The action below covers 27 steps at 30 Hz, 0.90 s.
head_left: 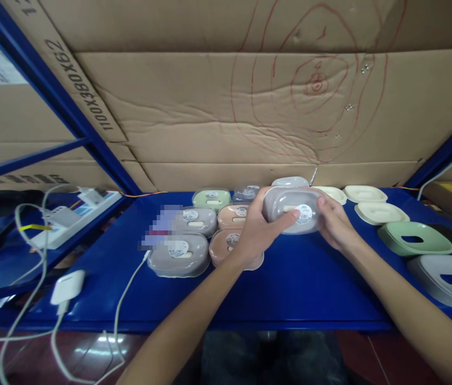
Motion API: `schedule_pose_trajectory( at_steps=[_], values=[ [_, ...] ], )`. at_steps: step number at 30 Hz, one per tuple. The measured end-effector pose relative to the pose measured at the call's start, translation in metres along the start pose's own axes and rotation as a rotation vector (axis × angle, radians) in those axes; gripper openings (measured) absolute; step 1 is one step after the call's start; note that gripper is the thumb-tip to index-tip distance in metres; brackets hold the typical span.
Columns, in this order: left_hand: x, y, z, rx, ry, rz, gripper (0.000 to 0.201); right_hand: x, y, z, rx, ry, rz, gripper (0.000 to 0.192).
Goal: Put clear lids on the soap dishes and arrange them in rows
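Observation:
Raised over the blue shelf is a grey oval plastic box [288,197] with a clear cover and a round white label. My left hand [264,227] grips its left side, the thumb pressed on the label. Around the right end are the fingers of my right hand [335,220]. Left of my hands sit several similar covered boxes, among them a grey box [186,259], a peach box [220,251] and a green box [211,198]. Just behind the held box, a clear cover [290,182] partly shows.
Cream oval trays [382,213], a green slotted piece [394,235] and a grey slotted piece [430,267] lie on the right of the blue shelf [310,289]. A white charger [68,286], cables and a power strip [77,219] are at left. Cardboard [194,96] stands behind.

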<state>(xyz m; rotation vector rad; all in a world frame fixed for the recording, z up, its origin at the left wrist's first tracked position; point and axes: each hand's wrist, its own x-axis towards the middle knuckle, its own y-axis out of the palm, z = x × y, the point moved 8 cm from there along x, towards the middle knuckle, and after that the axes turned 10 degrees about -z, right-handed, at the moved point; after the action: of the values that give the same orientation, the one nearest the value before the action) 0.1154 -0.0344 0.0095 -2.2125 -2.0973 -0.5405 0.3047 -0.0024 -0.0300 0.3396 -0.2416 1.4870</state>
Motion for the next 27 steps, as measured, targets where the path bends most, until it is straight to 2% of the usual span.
schedule_pose_trajectory(
  at_steps=[3,8,17,21,27],
  values=[
    [-0.001,-0.001,0.003,0.023,-0.014,-0.027,0.052,-0.002,0.001,0.001,-0.017,-0.009,0.011,0.064],
    [0.0,-0.003,0.01,-0.017,-0.076,-0.077,0.052,-0.004,0.0,0.0,-0.066,-0.06,-0.006,0.054],
    [-0.006,0.001,0.005,0.003,-0.078,-0.056,0.05,-0.006,-0.01,0.014,-0.317,-0.339,-0.116,0.058],
    [-0.004,0.004,0.01,-0.017,-0.085,-0.006,0.052,-0.01,-0.012,0.021,-0.315,-0.4,-0.187,0.05],
    [-0.003,0.004,0.017,-0.063,-0.132,0.016,0.058,-0.013,-0.009,0.032,-0.311,-0.461,-0.19,0.045]
  ],
)
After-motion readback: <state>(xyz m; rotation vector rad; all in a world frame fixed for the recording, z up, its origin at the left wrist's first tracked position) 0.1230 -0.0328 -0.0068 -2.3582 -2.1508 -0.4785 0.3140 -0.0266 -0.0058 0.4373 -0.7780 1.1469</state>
